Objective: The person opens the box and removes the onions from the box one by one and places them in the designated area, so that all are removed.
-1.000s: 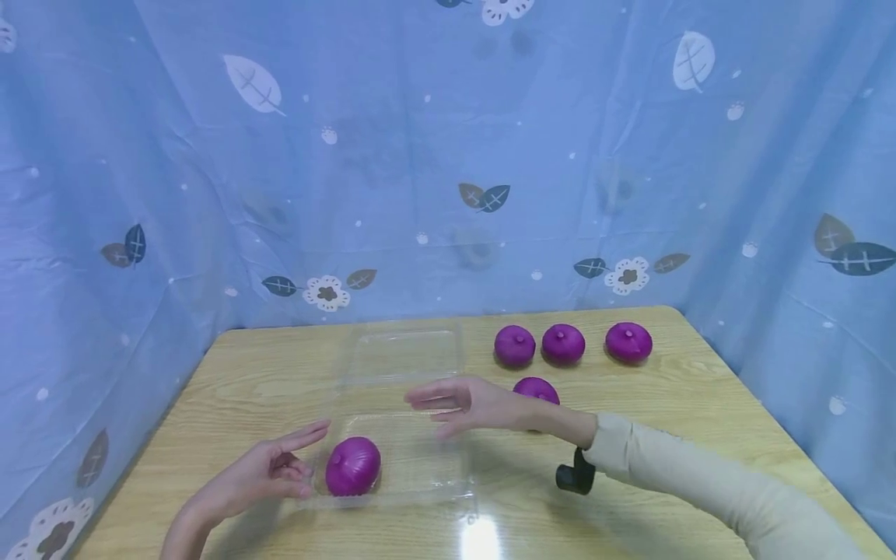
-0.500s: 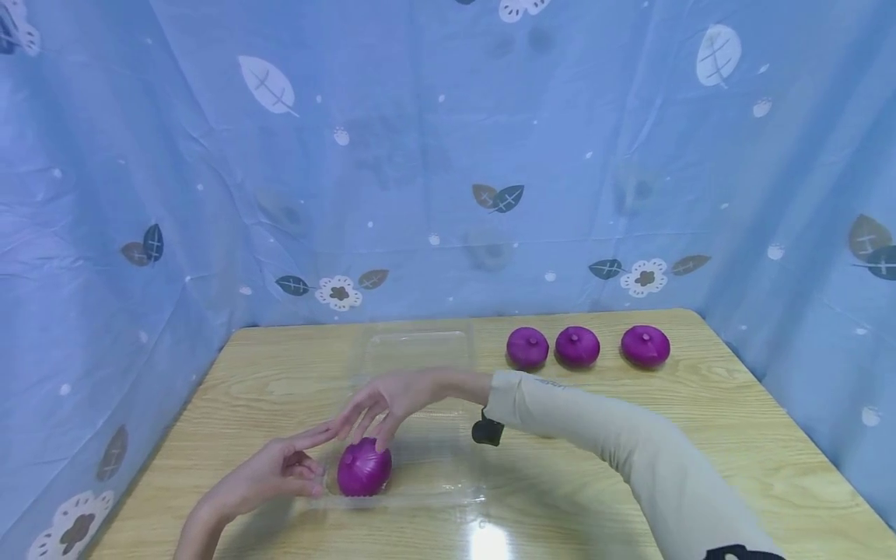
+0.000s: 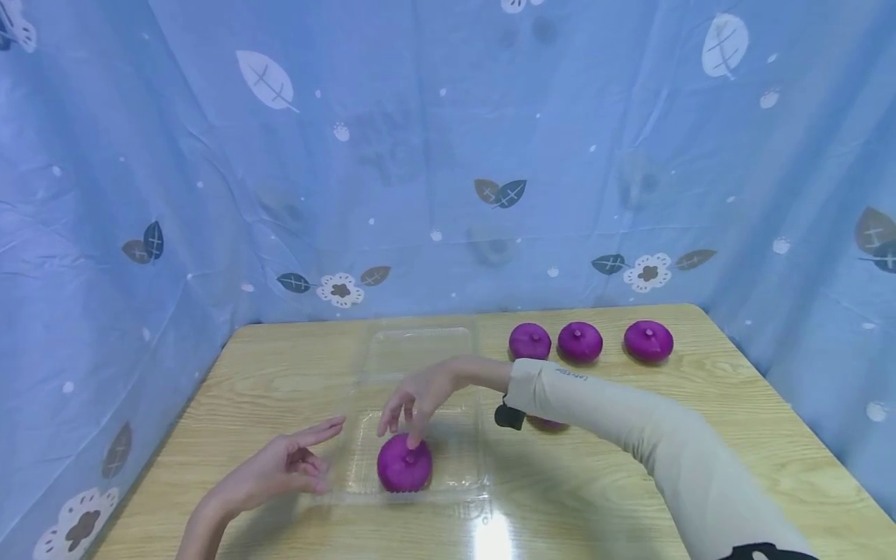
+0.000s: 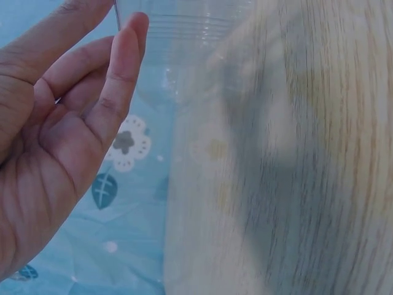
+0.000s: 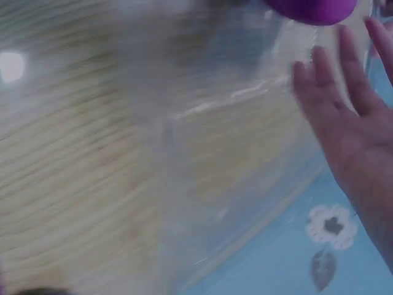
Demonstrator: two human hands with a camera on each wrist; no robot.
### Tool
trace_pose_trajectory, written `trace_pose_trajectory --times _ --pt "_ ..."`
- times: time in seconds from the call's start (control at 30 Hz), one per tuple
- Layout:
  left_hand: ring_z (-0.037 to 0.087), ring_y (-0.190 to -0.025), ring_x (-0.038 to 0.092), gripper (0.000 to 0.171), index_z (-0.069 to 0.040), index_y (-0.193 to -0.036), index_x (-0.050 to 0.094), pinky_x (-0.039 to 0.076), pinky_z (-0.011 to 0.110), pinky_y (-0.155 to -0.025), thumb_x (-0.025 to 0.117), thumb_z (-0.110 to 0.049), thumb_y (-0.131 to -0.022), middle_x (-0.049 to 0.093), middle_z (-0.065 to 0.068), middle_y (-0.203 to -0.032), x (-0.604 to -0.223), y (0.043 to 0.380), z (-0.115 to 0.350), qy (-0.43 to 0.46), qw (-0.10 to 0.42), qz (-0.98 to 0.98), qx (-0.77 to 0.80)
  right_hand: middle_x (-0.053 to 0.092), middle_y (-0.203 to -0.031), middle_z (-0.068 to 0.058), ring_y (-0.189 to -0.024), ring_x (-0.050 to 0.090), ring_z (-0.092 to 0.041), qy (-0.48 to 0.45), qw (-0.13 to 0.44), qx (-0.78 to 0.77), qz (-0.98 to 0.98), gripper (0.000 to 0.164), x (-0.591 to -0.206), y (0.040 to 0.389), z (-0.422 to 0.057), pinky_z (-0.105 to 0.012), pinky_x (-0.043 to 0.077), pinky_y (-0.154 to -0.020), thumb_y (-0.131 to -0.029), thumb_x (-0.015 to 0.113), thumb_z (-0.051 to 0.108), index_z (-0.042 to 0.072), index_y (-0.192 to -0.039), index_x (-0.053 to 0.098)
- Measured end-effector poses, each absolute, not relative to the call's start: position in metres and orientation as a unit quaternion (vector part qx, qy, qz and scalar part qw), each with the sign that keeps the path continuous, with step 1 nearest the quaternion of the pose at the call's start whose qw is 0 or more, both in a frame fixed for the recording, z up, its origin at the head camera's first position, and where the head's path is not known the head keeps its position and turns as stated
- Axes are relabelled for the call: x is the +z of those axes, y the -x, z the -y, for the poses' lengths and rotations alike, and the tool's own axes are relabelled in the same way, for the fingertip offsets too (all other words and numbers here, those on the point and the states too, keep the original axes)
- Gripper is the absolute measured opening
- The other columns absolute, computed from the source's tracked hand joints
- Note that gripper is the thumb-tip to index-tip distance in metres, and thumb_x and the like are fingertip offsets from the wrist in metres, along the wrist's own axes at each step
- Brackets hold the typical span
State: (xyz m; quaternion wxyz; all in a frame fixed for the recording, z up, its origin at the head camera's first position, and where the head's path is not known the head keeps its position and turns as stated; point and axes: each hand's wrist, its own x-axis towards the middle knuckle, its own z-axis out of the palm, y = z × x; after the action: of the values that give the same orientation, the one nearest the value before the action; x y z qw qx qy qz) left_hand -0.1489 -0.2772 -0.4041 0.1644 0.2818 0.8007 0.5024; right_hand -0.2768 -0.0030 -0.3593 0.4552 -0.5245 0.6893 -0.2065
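In the head view a purple onion sits stem up in the near compartment of a clear plastic container. My right hand reaches over it from the right, fingers loosely bent downward and thumb tip overlapping its top. The right wrist view shows that hand with spread fingers, their tips just short of the onion. My left hand is at the container's left edge, index finger stretched out. In the left wrist view my left hand pinches the clear edge between thumb and curled fingers.
Three purple onions stand in a row at the back right: the left one, the middle one and the right one. Another onion is mostly hidden under the right sleeve. A blue patterned curtain hangs behind the wooden table.
My right hand came left over the onion in the container, then back right a little. The onion has shifted right and turned from lying sideways to stem up. The left hand has barely moved.
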Motion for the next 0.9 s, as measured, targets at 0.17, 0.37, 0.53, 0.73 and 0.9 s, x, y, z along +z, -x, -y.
trace_pose_trajectory --times 0.17,0.37,0.53,0.73,0.9 --pt "0.017 -0.089 0.064 0.077 0.009 -0.146 0.027 0.056 0.028 -0.078 0.071 -0.010 -0.085 0.035 -0.028 -0.143 -0.404 0.149 0.279 -0.292 0.170 -0.792 0.509 0.042 -0.144 -0.001 -0.128 0.040 -0.008 0.526 0.483 -0.196 -0.672 0.077 -0.369 0.276 -0.029 -0.030 0.037 -0.105 -0.078 0.077 0.004 0.011 -0.145 0.040" --pt "0.017 -0.087 0.064 0.075 0.008 -0.146 0.029 0.056 0.028 -0.076 0.070 -0.009 -0.086 0.030 -0.025 -0.147 -0.406 0.147 0.280 -0.296 0.165 -0.785 0.518 0.047 -0.137 0.001 -0.120 0.046 -0.004 0.541 0.417 -0.223 -0.695 0.063 -0.385 0.257 -0.033 -0.020 0.041 -0.098 -0.084 0.075 0.015 0.012 -0.140 0.045" --pt "0.013 -0.086 0.063 0.076 0.009 -0.146 0.027 0.056 0.027 -0.076 0.070 -0.009 -0.086 0.032 -0.028 -0.145 -0.408 0.148 0.277 -0.295 0.171 -0.784 0.520 0.053 -0.127 -0.001 -0.112 0.046 -0.004 0.573 0.336 -0.211 -0.717 0.051 -0.392 0.249 -0.034 -0.015 0.046 -0.088 -0.087 0.073 0.018 0.013 -0.134 0.054" --pt "0.011 -0.086 0.062 0.074 0.008 -0.146 0.028 0.055 0.027 -0.076 0.069 -0.008 -0.086 0.030 -0.025 -0.147 -0.404 0.147 0.274 -0.293 0.176 -0.784 0.518 0.046 -0.128 0.000 -0.117 0.040 -0.010 0.512 0.285 -0.302 -0.752 0.042 -0.372 0.247 -0.061 -0.025 0.047 -0.089 -0.096 0.056 0.024 0.021 -0.137 0.052" --pt "0.011 -0.087 0.062 0.076 0.009 -0.146 0.026 0.055 0.026 -0.077 0.069 -0.009 -0.087 0.029 -0.029 -0.146 -0.403 0.146 0.275 -0.295 0.175 -0.786 0.515 0.045 -0.139 0.003 -0.129 0.037 -0.011 0.523 0.255 -0.372 -0.723 0.037 -0.354 0.239 -0.085 -0.030 0.042 -0.100 -0.103 0.040 0.022 0.017 -0.139 0.049"
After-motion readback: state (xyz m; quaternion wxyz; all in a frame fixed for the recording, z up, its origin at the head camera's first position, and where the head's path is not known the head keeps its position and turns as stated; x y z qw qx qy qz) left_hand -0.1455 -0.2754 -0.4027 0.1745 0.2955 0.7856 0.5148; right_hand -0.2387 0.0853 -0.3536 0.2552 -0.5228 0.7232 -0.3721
